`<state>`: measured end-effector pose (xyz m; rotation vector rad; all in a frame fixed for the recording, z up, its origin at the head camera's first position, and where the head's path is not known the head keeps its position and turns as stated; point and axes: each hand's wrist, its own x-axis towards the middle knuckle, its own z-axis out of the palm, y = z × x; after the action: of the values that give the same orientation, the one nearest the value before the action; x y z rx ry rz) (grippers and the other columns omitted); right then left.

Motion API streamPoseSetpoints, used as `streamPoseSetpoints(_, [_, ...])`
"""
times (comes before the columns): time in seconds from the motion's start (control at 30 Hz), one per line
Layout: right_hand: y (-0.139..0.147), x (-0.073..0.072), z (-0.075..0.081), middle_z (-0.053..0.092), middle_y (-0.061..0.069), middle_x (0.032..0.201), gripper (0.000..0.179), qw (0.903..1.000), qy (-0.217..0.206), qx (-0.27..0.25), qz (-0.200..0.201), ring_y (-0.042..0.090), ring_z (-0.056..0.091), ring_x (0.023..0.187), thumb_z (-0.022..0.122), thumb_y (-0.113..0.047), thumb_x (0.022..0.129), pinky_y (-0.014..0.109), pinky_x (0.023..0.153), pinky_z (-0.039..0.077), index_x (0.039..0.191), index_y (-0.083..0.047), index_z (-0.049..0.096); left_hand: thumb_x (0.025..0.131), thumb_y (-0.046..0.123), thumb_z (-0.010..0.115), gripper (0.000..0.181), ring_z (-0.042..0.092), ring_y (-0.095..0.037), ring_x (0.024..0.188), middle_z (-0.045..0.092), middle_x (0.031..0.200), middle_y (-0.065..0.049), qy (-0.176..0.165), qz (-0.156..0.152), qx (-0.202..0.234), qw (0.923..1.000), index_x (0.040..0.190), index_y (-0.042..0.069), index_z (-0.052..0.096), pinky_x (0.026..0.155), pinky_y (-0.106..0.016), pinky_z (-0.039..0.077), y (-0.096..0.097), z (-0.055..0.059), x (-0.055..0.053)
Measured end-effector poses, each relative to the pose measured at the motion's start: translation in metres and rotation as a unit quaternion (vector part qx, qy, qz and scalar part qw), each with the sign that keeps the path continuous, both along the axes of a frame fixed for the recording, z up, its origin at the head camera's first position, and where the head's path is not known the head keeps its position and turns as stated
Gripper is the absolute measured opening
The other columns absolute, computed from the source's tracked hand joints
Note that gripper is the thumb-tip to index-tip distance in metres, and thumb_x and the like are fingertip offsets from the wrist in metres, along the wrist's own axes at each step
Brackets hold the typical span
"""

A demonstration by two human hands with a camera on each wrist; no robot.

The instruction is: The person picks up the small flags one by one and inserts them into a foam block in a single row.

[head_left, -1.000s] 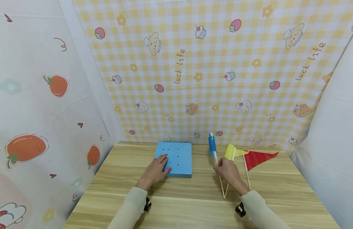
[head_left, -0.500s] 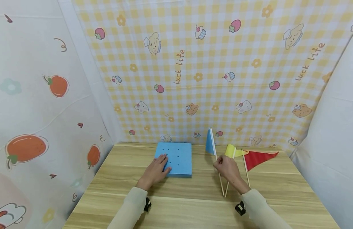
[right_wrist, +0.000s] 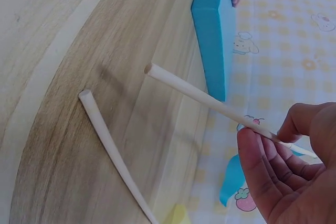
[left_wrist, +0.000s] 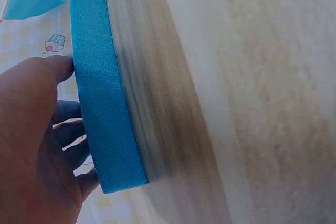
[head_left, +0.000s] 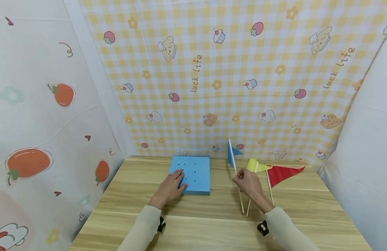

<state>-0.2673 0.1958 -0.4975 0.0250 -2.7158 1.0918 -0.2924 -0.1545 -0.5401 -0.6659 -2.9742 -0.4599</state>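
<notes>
My left hand [head_left: 169,186] rests flat on the left part of a blue foam block [head_left: 201,174] with several small holes in its top. In the left wrist view the fingertips lie along the block's upper face, beside its thick blue side [left_wrist: 100,87]. My right hand [head_left: 250,183] pinches the thin wooden stick of a blue flag [head_left: 231,153] between thumb and fingers. The flag leans slightly, cloth upward. In the right wrist view the lower end of its stick [right_wrist: 184,88] hangs over the table, its shadow below.
A yellow flag [head_left: 252,165] lies just behind my right hand, its stick [right_wrist: 113,148] pointing toward me. Right of it lies a red pennant [head_left: 284,174] on the wooden table [head_left: 143,230]. A checked cloth [head_left: 212,104] hangs behind, with white cloths at both sides.
The blue flag has turned in my right hand, its cloth now showing on both sides of the stick. The stick's top has risen and shifted slightly left. My left hand stays put.
</notes>
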Motion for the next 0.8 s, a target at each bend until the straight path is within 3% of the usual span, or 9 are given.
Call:
streamPoseSetpoints(0.37, [-0.003,-0.002,0.006,0.069,0.006,0.072,0.007,0.9997,0.008,-0.024,0.004,0.011,0.064,0.049,0.064,-0.009,0.089,0.027,0.049,0.051,0.089,-0.003,0.067,0.11,0.039,0.058,0.062,0.038,-0.037,0.159,0.043,0.168,-0.019,0.003,0.0,0.0,1.0,0.157,-0.002,0.05,0.129,-0.058,0.032,0.0,-0.001,-0.001])
streamPoseSetpoints(0.63, [-0.005,-0.002,0.011,0.071,0.008,0.077,0.009,0.9979,-0.004,-0.062,0.017,0.021,0.072,0.057,0.066,-0.01,0.093,0.027,0.051,0.057,0.096,-0.001,0.067,0.11,0.04,0.057,0.063,0.037,-0.037,0.159,0.042,0.169,-0.018,0.0,-0.002,-0.003,1.0,0.158,0.0,0.049,0.129,-0.059,0.031,0.0,-0.001,-0.001])
streamPoseSetpoints(0.8, [-0.007,-0.002,0.015,0.073,0.01,0.08,0.009,0.9967,-0.003,-0.078,0.02,0.015,0.069,0.056,0.068,-0.008,0.094,0.027,0.051,0.059,0.098,0.0,0.068,0.111,0.042,0.056,0.064,0.035,-0.036,0.16,0.041,0.17,-0.017,-0.002,-0.001,-0.004,1.0,0.159,0.0,0.048,0.13,-0.058,0.03,-0.001,-0.001,-0.002])
